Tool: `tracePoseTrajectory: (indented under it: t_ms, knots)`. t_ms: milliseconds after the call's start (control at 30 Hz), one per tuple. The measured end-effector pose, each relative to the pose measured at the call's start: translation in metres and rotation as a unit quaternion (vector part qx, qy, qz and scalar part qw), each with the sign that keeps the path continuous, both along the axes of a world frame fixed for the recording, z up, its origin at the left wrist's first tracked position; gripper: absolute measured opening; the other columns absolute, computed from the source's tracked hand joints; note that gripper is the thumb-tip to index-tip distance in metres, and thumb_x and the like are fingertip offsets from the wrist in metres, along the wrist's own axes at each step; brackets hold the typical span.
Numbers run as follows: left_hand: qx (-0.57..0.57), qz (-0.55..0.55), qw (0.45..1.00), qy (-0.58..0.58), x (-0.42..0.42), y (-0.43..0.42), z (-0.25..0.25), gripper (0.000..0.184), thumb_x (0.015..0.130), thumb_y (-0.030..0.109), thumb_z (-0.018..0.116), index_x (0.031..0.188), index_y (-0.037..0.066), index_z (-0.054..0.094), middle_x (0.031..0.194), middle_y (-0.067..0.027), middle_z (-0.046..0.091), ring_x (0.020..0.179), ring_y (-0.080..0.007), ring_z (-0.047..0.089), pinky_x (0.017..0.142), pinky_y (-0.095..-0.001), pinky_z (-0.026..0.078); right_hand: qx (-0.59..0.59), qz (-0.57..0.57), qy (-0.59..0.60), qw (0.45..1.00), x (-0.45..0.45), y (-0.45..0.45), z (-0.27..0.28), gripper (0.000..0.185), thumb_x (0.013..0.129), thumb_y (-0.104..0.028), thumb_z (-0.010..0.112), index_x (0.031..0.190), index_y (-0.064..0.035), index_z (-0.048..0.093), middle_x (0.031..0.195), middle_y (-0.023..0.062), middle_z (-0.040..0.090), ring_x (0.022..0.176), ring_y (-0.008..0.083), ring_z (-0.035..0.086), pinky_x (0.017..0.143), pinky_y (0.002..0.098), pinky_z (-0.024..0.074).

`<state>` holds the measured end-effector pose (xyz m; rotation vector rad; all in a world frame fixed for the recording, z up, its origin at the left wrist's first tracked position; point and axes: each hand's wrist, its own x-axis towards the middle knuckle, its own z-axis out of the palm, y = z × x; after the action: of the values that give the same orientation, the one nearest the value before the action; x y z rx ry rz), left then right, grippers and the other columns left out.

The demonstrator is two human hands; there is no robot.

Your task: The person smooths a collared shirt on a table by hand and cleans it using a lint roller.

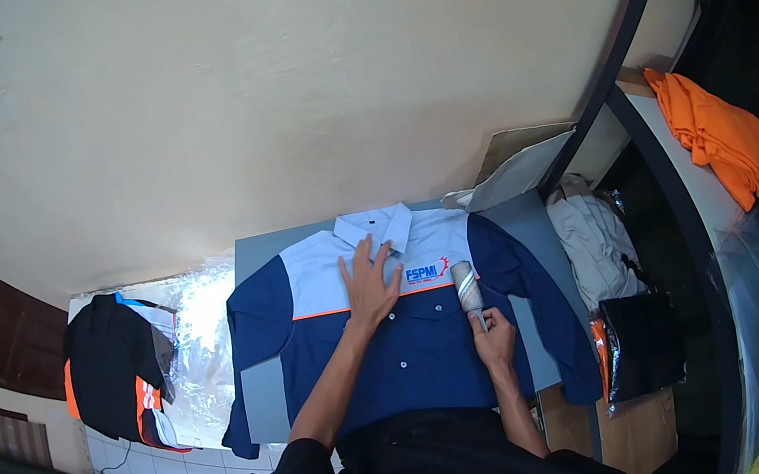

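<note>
A navy and pale blue work shirt [351, 364] lies spread on a grey table [263, 384], its collar toward the wall and both sleeves hanging past the table's sides. My left hand [372, 284] rests on the shirt's upper front below the collar, fingers spread. In my right hand [495, 338] is the handle of a lint roller [467, 288]. Its roll lies over the chest, right of the "FSPMI" logo [423, 272]; whether it presses on the cloth I cannot tell.
Left of the table are a black and orange garment [114, 370] and clear plastic bags [210, 338]. Cardboard [524, 161] leans at the back right. Grey folded cloth [593, 240] and a black packet [640, 343] lie on the right, with an orange garment [712, 133] higher up.
</note>
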<state>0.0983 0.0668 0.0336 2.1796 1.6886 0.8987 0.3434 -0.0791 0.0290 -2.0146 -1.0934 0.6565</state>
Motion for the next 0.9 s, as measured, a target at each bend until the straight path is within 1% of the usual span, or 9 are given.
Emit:
tracePoseTrajectory:
  t_ms: [133, 233, 333, 367, 400, 467, 567, 633, 900]
  knots:
    - [-0.052, 0.062, 0.994, 0.072, -0.032, -0.02, -0.009, 0.06, 0.106, 0.046, 0.06, 0.161, 0.024, 0.054, 0.175, -0.0194, 0.036, 0.165, -0.0356, 0.029, 0.129, -0.0751, 0.007, 0.086, 0.025, -0.122, 0.989, -0.005, -0.004, -0.002, 0.031, 0.091, -0.029, 0.085, 0.102, -0.0025, 0.075, 0.081, 0.0104, 0.07, 0.072, 0.0298, 0.067, 0.068, 0.0474, 0.0514]
    - [-0.055, 0.049, 0.991, 0.108, -0.052, -0.031, -0.02, 0.061, 0.107, 0.046, 0.058, 0.163, 0.024, 0.052, 0.175, -0.0173, 0.036, 0.165, -0.0338, 0.028, 0.129, -0.074, 0.008, -0.04, 0.009, -0.151, 0.988, -0.014, -0.009, 0.026, 0.028, 0.09, -0.025, 0.085, 0.109, -0.0055, 0.076, 0.092, 0.011, 0.071, 0.084, 0.0349, 0.068, 0.075, 0.0501, 0.0528]
    - [-0.052, 0.05, 0.991, 0.113, -0.055, -0.036, -0.024, 0.061, 0.107, 0.046, 0.058, 0.163, 0.025, 0.052, 0.175, -0.0157, 0.037, 0.166, -0.0328, 0.029, 0.129, -0.0742, 0.009, 0.191, 0.034, -0.21, 0.958, 0.007, 0.001, 0.066, 0.027, 0.093, -0.021, 0.083, 0.115, -0.0075, 0.077, 0.097, 0.0097, 0.072, 0.089, 0.0307, 0.07, 0.081, 0.0463, 0.0548]
    - [-0.05, 0.054, 0.991, 0.113, -0.052, -0.034, -0.024, 0.061, 0.107, 0.046, 0.059, 0.163, 0.025, 0.052, 0.175, -0.0151, 0.037, 0.165, -0.0325, 0.029, 0.129, -0.0743, 0.009, 0.267, 0.014, -0.095, 0.959, 0.009, 0.007, 0.121, 0.03, 0.089, -0.016, 0.085, 0.115, -0.0046, 0.076, 0.093, 0.0093, 0.069, 0.083, 0.0269, 0.066, 0.078, 0.0416, 0.0528]
    - [-0.05, 0.058, 0.991, 0.113, -0.051, -0.034, -0.025, 0.061, 0.107, 0.045, 0.059, 0.163, 0.025, 0.052, 0.176, -0.0148, 0.037, 0.165, -0.0325, 0.029, 0.129, -0.0744, 0.01, 0.352, 0.024, -0.036, 0.935, 0.008, 0.0, 0.195, 0.022, 0.094, -0.012, 0.078, 0.114, -0.0024, 0.075, 0.093, 0.0069, 0.069, 0.081, 0.0216, 0.063, 0.077, 0.0368, 0.0509]
    - [-0.051, 0.063, 0.989, 0.121, -0.049, -0.032, -0.025, 0.06, 0.107, 0.045, 0.059, 0.163, 0.025, 0.052, 0.176, -0.0142, 0.037, 0.165, -0.0323, 0.029, 0.129, -0.0746, 0.011, 0.532, 0.032, -0.154, 0.832, 0.036, -0.034, 0.3, 0.034, 0.097, -0.028, 0.072, 0.123, -0.0051, 0.072, 0.106, 0.0086, 0.072, 0.091, 0.0265, 0.068, 0.086, 0.0405, 0.0573]
    - [-0.039, 0.061, 0.989, 0.13, -0.049, -0.03, -0.03, 0.06, 0.107, 0.045, 0.059, 0.163, 0.026, 0.052, 0.177, -0.0134, 0.035, 0.165, -0.0315, 0.029, 0.129, -0.0745, 0.011, 0.815, 0.16, -0.126, 0.543, 0.04, -0.092, 0.445, 0.036, 0.112, -0.05, 0.057, 0.135, -0.0243, 0.065, 0.113, 0.0074, 0.076, 0.087, 0.0205, 0.073, 0.084, 0.0388, 0.0653]
    - [-0.039, 0.062, 0.988, 0.134, -0.053, -0.033, -0.03, 0.06, 0.107, 0.045, 0.058, 0.163, 0.026, 0.052, 0.177, -0.0131, 0.035, 0.166, -0.031, 0.029, 0.129, -0.0744, 0.011, 0.893, 0.191, -0.074, 0.401, 0.024, -0.106, 0.487, 0.033, 0.114, -0.046, 0.051, 0.123, -0.0196, 0.069, 0.111, 0.0024, 0.074, 0.077, 0.0162, 0.069, 0.071, 0.0316, 0.0626]
    - [-0.038, 0.064, 0.989, 0.128, -0.05, -0.033, -0.03, 0.061, 0.107, 0.048, 0.057, 0.163, 0.026, 0.052, 0.177, -0.0128, 0.035, 0.166, -0.0304, 0.028, 0.129, -0.074, 0.012, 0.845, 0.354, -0.17, 0.363, -0.012, -0.1, 0.492, 0.037, 0.114, -0.048, 0.05, 0.128, -0.0179, 0.066, 0.115, 0.0058, 0.074, 0.083, 0.0184, 0.07, 0.076, 0.0328, 0.0621]
